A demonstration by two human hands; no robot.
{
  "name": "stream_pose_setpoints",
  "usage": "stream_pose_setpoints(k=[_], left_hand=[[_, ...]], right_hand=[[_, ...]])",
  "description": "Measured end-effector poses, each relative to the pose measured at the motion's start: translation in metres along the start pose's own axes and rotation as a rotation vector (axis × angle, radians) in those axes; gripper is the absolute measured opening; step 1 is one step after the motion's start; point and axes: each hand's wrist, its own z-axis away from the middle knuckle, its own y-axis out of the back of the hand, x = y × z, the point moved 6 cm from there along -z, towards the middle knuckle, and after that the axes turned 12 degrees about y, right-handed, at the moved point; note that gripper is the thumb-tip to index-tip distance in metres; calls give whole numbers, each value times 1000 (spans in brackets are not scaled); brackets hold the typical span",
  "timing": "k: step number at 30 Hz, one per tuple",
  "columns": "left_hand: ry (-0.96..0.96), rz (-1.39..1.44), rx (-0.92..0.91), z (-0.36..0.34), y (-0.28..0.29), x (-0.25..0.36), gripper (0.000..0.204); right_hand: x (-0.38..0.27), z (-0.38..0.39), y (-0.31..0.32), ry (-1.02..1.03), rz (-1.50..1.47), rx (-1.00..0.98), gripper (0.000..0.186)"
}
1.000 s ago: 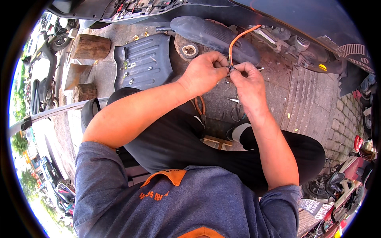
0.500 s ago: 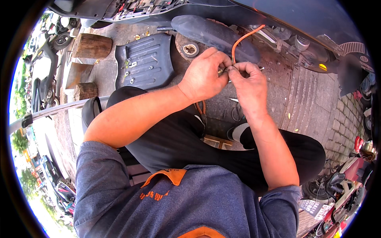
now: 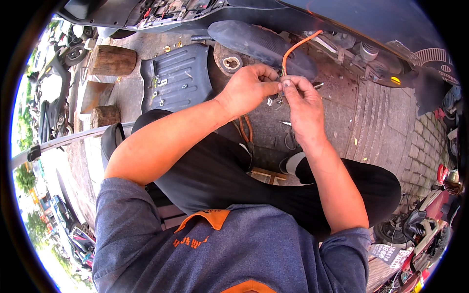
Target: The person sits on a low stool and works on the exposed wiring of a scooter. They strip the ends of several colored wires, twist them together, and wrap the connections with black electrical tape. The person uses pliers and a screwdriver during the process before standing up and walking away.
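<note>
An orange cable (image 3: 292, 50) hangs from the dark vehicle body and ends in thin wires between my hands. My left hand (image 3: 250, 90) is closed, thumb and fingers pinching at the wire ends. My right hand (image 3: 306, 100) pinches the same spot from the other side, its thumb nearly touching the left fingertips. Just below the left fingers dangles a small pale connector (image 3: 269, 101) on thin leads. Which wire each hand grips is hidden by the fingers. A metal tip (image 3: 318, 85) sticks out beyond my right fingers; its kind cannot be made out.
A ribbed black plastic panel (image 3: 178, 73) with small metal parts on it lies on the left. Beyond my hands, a roll of tape (image 3: 232, 63) rests on a wooden stump, beside a long black cover (image 3: 259, 45). Wooden blocks (image 3: 115, 59) stand far left; a red motorbike (image 3: 430, 215) is at right.
Both hands have shifted slightly left, and the left fingers have loosened and turned, baring the small pale connector below. The orange cable has moved a little left with them.
</note>
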Motion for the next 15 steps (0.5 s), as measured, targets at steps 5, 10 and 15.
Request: stream_pose_setpoints(k=[5,10,15], left_hand=[[79,133,-49,0,-2,-3,20],[140,268,-106,-1,-1,-6,19],[74,166,-90,-8,-5,-8,19]], right_hand=[[-1,0,-3,11,-69,23,8],[-4,0,3,62,221,12,10],[-11,-4,6,117,312,34,13]])
